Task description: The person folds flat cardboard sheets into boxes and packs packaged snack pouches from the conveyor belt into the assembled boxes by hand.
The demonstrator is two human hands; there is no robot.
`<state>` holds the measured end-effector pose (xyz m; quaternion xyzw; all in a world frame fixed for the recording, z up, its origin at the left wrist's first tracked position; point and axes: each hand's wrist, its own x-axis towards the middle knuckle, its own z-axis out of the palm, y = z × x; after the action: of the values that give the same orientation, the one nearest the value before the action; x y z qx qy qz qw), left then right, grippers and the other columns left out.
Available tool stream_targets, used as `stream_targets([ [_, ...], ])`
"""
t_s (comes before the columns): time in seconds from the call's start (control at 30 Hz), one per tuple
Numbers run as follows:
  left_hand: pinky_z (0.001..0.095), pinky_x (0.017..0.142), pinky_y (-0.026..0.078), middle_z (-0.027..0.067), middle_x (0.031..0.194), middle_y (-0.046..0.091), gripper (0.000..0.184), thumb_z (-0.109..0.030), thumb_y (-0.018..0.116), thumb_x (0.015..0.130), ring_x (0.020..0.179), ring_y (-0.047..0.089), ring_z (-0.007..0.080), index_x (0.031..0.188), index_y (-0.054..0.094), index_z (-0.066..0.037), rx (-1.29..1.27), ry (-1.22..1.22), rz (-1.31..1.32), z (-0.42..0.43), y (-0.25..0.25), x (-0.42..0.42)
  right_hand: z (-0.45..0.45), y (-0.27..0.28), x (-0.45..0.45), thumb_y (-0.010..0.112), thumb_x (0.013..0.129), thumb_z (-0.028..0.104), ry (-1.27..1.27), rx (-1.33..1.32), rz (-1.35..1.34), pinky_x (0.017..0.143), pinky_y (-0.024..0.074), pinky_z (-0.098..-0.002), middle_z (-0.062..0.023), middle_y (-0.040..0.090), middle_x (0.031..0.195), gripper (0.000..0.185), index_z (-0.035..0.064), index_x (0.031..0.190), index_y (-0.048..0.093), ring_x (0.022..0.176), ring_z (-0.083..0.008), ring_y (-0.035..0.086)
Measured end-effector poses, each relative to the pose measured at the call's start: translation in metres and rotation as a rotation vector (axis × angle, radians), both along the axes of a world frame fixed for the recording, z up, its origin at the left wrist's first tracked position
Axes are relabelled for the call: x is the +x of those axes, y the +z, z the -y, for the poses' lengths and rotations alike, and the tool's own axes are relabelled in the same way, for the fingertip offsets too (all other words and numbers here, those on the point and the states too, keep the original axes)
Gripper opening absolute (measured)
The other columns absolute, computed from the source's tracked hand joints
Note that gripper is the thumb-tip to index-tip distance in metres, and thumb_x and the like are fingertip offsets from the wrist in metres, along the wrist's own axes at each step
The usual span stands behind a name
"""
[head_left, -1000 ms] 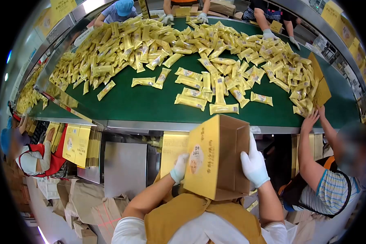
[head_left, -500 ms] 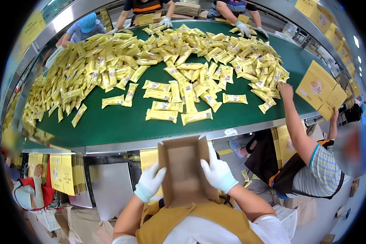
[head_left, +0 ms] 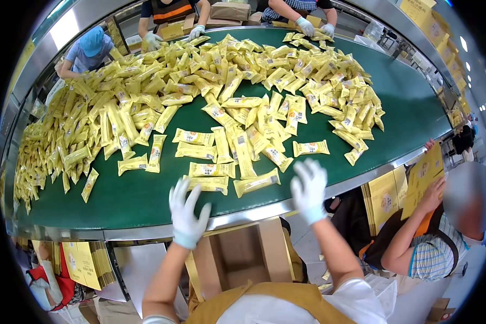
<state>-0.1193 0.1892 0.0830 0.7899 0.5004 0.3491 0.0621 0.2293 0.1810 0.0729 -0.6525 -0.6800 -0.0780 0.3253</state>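
While both white-gloved hands are at the near edge of a green-topped counter [head_left: 405, 102], each grip is released, the fingers spread. Left hand [head_left: 186, 213]: fingertips at the end of a yellow wrapped bar [head_left: 208, 184]; whether they touch it cannot be told. Right hand [head_left: 309, 189]: fingers fanned, tips just beside a single bar [head_left: 310, 148] lying crosswise; contact likewise cannot be told. Between the hands: a slanting bar [head_left: 256, 182], flat on the green surface, at the near end of a loose cluster. Beyond: a large heap of bars [head_left: 243, 59], same yellow wrapping, overlapping at many angles, spread across the far half and down the left side. Below the metal edge: one carton [head_left: 206, 264], brown inside, flaps apart, its interior facing up, set between the two forearms and in front of the ochre apron [head_left: 286, 290]. At left, below the edge: flat yellow cartons [head_left: 86, 264], stacked upright, beside a grey metal panel [head_left: 143, 270]. At right: a further upright stack [head_left: 383, 197]; next to it a co-worker in a striped sleeve [head_left: 434, 256], with yellow cardboard [head_left: 424, 173] in hand. Across the counter: co-workers' gloved hands [head_left: 305, 26] at the heap's far side, and a person in a blue cap [head_left: 92, 41] at far left.
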Motion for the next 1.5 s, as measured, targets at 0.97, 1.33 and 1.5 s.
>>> stream_targets([
  [0.97, 0.057, 0.121, 0.019, 0.0116, 0.145, 0.051, 0.087, -0.057, 0.08, 0.066, 0.14, 0.041, 0.0317, 0.141, 0.055, -0.02, -0.292, -0.287, -0.579, -0.037, -0.007, -0.13, -0.042, 0.022, -0.001, 0.08, 0.069, 0.053, 0.262, -0.546, 0.439, 0.106, 0.0348, -0.0509, -0.0147, 0.049, 0.145, 0.093, 0.0216, 0.149, 0.044, 0.119, -0.0364, 0.053],
  [1.33, 0.042, 0.085, 0.049, 0.0125, 0.102, 0.063, 0.052, -0.036, 0.082, 0.076, 0.098, 0.06, 0.0351, 0.117, 0.066, -0.008, -0.363, 0.003, -0.012, -0.041, 0.039, -0.103, -0.077, 0.029, -0.021, 0.061, 0.098, 0.024, 0.245, -0.189, -0.324, 0.085, 0.0526, -0.039, -0.0208, 0.065, 0.106, 0.042, 0.0008, 0.132, 0.052, 0.093, -0.0332, 0.066],
  [1.5, 0.04, 0.085, 0.051, 0.013, 0.105, 0.062, 0.052, -0.047, 0.076, 0.082, 0.101, 0.061, 0.0335, 0.116, 0.065, -0.009, -0.248, 0.135, -0.204, -0.086, 0.015, -0.013, -0.085, 0.027, -0.107, 0.075, 0.081, 0.046, 0.132, -0.395, -0.271, 0.096, 0.0501, -0.0457, -0.0265, 0.053, 0.125, 0.073, -0.0023, 0.131, 0.051, 0.112, -0.0438, 0.058],
])
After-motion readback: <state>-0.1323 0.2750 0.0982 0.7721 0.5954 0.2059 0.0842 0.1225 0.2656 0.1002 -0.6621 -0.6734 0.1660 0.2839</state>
